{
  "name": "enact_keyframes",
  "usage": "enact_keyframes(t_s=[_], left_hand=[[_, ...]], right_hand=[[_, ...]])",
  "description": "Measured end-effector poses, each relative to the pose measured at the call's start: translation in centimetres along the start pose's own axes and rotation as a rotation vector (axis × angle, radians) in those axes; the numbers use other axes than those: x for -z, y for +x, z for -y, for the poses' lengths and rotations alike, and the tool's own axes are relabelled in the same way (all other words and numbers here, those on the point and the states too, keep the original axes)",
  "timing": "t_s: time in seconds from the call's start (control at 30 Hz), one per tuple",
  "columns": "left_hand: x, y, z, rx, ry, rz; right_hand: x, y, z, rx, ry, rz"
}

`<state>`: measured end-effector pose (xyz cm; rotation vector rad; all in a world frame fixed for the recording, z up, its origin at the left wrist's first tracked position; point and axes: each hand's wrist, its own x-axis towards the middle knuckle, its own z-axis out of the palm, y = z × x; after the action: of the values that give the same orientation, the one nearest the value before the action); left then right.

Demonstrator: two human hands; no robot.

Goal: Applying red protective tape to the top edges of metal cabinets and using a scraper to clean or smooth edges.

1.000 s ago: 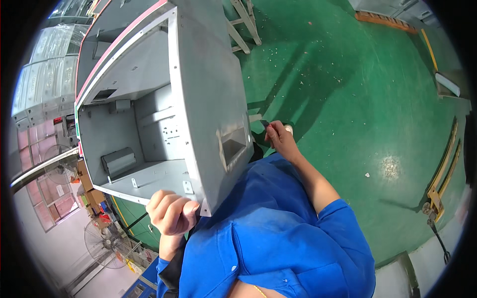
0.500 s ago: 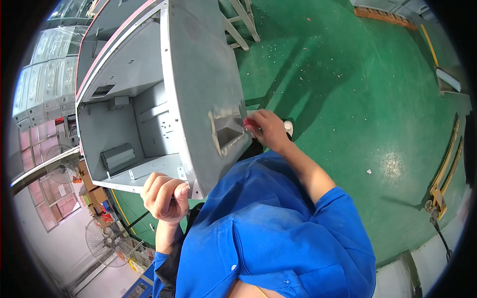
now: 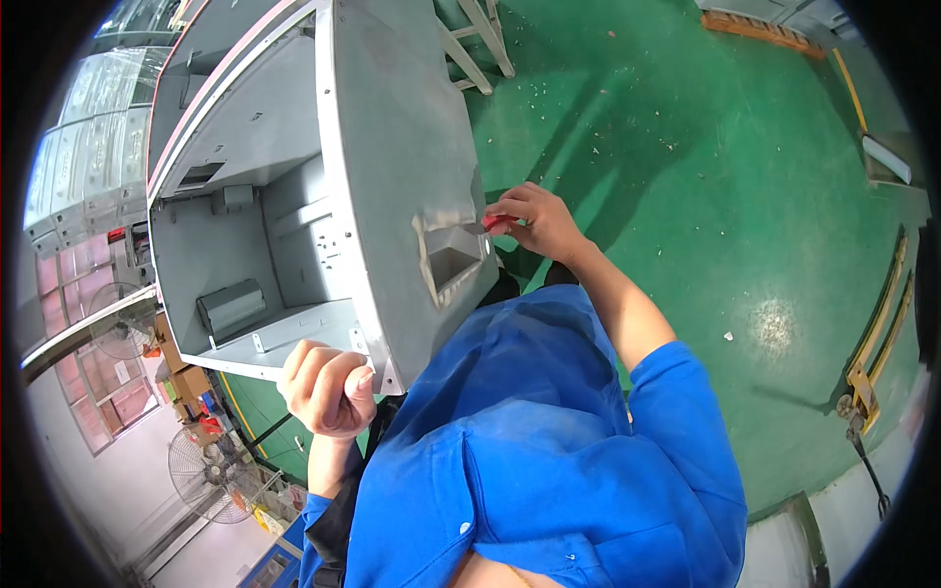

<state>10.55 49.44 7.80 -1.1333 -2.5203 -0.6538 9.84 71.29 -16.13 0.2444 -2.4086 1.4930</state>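
A grey metal cabinet point(image 3: 402, 127) stands before me, with a large open compartment on its left. In its right panel is a rectangular cutout point(image 3: 453, 263) ringed by pale, uneven filler. My right hand point(image 3: 545, 223) pinches a small red-handled tool point(image 3: 498, 223) at the cutout's upper right edge. The tool's tip points left, toward the panel, and its exact kind is unclear. At the cabinet's lower front corner, my left hand point(image 3: 328, 390) is closed with curled fingers against the rim. Whatever lies inside that fist is hidden.
A pale trestle leg point(image 3: 478, 44) stands behind the cabinet on the green floor point(image 3: 686, 245). To the far right lies a yellow-handled metal frame point(image 3: 867, 363). Wrapped panels point(image 3: 93, 147), cardboard boxes point(image 3: 186, 382) and a wire-caged fan point(image 3: 208, 475) are on the left.
My right hand has moved slightly up and right, turning so the red tool points left along the cutout's upper edge. The left hand has stayed at the corner.
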Motion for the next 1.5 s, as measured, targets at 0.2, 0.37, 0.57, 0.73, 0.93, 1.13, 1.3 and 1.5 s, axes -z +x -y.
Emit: enact_keyframes(t_s=[0.2,0.37,0.57,0.73,0.93,1.13,1.3,1.5], left_hand=[[0.0,-0.1,-0.1,0.011,-0.001,0.008],[-0.4,-0.2,-0.1,0.009,-0.001,-0.03],[-0.2,-0.3,-0.1,0.016,0.024,-0.047],[-0.3,-0.2,0.0,0.006,0.01,-0.046],[-0.3,-0.3,-0.2,0.017,0.019,-0.05],[-0.3,-0.4,-0.2,0.011,-0.005,-0.048],[-0.1,0.0,-0.1,-0.002,-0.018,-0.012],[-0.2,0.2,-0.1,-0.017,-0.003,-0.039]], right_hand=[[0.6,0.8,0.2,0.162,-0.091,0.017],[0.1,0.1,-0.5,-0.002,0.055,0.046],[2.1,0.1,0.5,-0.068,0.019,0.174],[1.4,1.3,0.1,0.181,-0.126,0.136],[1.0,1.3,-0.6,0.336,-0.301,0.166],[-0.2,0.6,-1.3,0.274,-0.366,0.171],[-0.5,0.4,-1.2,0.243,-0.38,0.217],[-0.5,-0.2,0.2,0.127,-0.329,0.24]])
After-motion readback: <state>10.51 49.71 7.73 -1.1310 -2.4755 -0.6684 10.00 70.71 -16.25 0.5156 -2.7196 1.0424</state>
